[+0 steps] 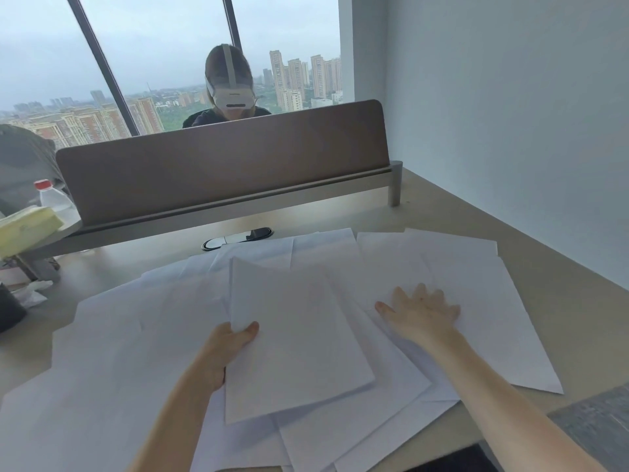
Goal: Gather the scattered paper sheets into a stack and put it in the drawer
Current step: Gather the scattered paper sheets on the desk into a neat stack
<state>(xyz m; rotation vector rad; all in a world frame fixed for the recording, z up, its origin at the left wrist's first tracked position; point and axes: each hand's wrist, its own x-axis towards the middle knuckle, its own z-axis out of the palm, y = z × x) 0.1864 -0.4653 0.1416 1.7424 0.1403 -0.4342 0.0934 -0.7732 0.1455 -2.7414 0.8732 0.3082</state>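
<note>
1. Left hand (226, 349): pinching left edge of small paper stack (292, 335), thumb on top, stack lifted slightly.
2. Right hand (420, 313): flat, fingers spread, pressing loose sheets (476, 301).
3. Sheets scattered, overlapping across desk (561, 294).
4. Drawer: unseen.

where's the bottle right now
Head view, far left: the bottle stands behind a yellow pad, beside the brown divider.

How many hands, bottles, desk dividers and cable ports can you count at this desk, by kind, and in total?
Hands: 2, left hand gripping the paper stack, right hand flat on loose sheets
Bottles: 1, red-capped bottle
Desk dividers: 1, brown divider
Cable ports: 1, cable port
Total: 5
</note>
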